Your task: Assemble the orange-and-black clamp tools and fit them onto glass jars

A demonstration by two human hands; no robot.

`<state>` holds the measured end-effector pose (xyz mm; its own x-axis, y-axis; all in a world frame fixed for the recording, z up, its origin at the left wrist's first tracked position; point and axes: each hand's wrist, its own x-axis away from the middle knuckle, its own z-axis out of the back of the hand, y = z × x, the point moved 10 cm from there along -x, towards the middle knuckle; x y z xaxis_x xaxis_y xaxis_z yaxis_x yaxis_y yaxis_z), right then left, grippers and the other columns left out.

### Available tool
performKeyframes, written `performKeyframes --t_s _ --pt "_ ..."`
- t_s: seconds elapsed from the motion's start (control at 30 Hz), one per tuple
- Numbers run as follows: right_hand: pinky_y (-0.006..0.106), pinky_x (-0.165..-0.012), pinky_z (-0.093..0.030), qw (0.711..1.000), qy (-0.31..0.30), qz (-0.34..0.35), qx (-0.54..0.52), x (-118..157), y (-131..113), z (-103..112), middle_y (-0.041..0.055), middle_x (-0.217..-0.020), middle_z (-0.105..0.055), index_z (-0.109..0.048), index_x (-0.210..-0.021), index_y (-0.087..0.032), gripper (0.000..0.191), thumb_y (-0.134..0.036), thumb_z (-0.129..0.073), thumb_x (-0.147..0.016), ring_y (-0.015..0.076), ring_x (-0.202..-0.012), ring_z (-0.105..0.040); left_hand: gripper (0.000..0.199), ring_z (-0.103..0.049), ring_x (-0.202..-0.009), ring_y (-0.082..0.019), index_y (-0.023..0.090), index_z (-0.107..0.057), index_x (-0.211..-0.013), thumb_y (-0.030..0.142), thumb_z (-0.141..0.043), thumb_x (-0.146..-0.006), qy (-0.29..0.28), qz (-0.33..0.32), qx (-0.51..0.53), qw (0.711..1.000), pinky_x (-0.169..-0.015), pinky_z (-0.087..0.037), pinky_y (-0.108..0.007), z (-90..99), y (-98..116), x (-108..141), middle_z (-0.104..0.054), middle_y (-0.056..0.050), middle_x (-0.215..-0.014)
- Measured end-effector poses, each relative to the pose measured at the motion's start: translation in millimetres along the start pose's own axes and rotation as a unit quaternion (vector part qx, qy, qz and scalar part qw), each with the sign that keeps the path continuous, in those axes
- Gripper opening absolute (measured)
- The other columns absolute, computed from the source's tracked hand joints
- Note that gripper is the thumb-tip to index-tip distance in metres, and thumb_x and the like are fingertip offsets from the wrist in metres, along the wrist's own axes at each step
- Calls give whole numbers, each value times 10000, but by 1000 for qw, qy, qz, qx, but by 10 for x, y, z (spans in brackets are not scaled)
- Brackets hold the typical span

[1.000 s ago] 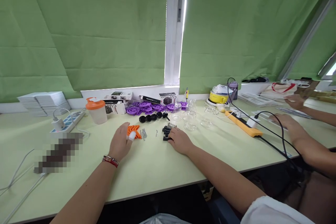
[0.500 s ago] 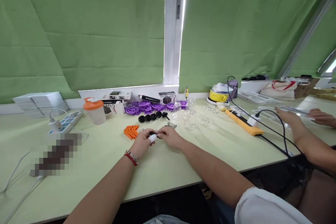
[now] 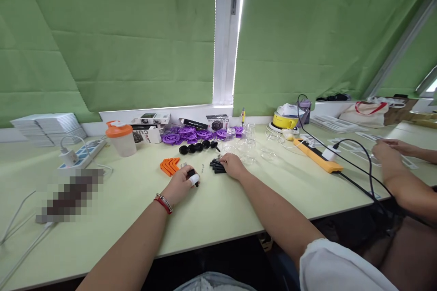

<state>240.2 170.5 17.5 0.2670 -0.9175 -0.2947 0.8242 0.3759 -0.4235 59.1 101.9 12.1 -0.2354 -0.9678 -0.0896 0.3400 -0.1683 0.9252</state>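
Black part point(image 3: 191, 173) sits in the left hand's point(image 3: 178, 186) curled fingers, above the counter point(image 3: 205, 223). Fingers of the right hand point(image 3: 234, 167) nearly meet beside springs point(image 3: 219, 157) and black tubes point(image 3: 217, 167), grip unclear; apparently picking, which calls for a light pinch.

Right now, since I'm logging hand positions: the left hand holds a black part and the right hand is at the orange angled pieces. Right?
Not quite: the head view shows the right hand at the black rods, not the orange angled pieces. The left hand does hold a black part.
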Motion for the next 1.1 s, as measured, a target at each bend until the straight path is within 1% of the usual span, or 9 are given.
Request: performKeyframes --t_s 0.23,0.33,0.47,0.57,0.67,0.73,0.9,1.1 --pt "280 -881 -413 1000 -11 10 6 17 -52 -57 52 -1057 -657 -732 -984 -224 268 -172 -491 -880 196 -1028 -545 205 -588 -797 -179 192 -573 -811 345 -639 -692 -44 -32 3 999 -742 -464 -309 -152 145 69 -634 -27 -845" --pt "260 -872 -410 1000 -11 -4 -13 10 -17 -51 61 -1083 -645 -729 -999 -212 268 -171 -490 -883 181 -1016 -557 214 -587 -825 -188 182 -579 -805 338 -658 -681 -60 -26 18 998 -771 -462 -323 -188 142 82 -638 -31 -854" --pt "246 -837 -418 999 9 -45 -15 -56 104 52 76 -1094 -641 -718 -1018 -188 270 -177 -484 -883 180 -999 -574 226 -588 -832 -186 171 -599 -812 321 -688 -670 -68 -18 53 996 -801 -455 -332 -196 87 71 -642 -31 -850" --pt "231 -764 -430 998 -19 -59 -5 -140 146 47 62 -1034 -675 -727 -978 -193 251 -156 -511 -854 171 -925 -605 233 -586 -826 -184 167 -611 -817 308 -706 -658 -73 -17 68 995 -801 -452 -332 -197 50 54 -642 -35 -850" --pt "215 -691 -432 997 -49 -55 -1 -243 118 6 43 -957 -703 -738 -922 -202 207 -163 -563 -819 153 -825 -625 240 -580 -817 -177 167 -610 -829 298 -712 -655 -75 -12 74 994 -793 -446 -324 -195 14 42 -638 -34 -845" --pt "211 -667 -429 996 -68 -53 4 -316 86 -28 39 -905 -713 -746 -883 -204 172 -177 -601 -794 152 -795 -628 232 -575 -808 -170 168 -608 -825 295 -709 -660 -80 -12 74 994 -783 -441 -313 -205 2 39 -633 -31 -841" --pt "207 -633 -429 992 -109 -51 22 -456 14 -106 43 -835 -723 -757 -806 -201 122 -174 -658 -740 161 -788 -633 209 -568 -810 -164 168 -608 -811 293 -699 -671 -91 -9 75 993 -779 -429 -296 -230 -16 41 -632 -27 -841" --pt "198 -610 -426 988 -135 -58 46 -507 -27 -164 47 -821 -727 -754 -749 -193 102 -145 -673 -709 162 -794 -641 199 -563 -781 -160 166 -618 -795 295 -697 -666 -90 -8 71 993 -748 -425 -284 -231 3 50 -629 -18 -813"
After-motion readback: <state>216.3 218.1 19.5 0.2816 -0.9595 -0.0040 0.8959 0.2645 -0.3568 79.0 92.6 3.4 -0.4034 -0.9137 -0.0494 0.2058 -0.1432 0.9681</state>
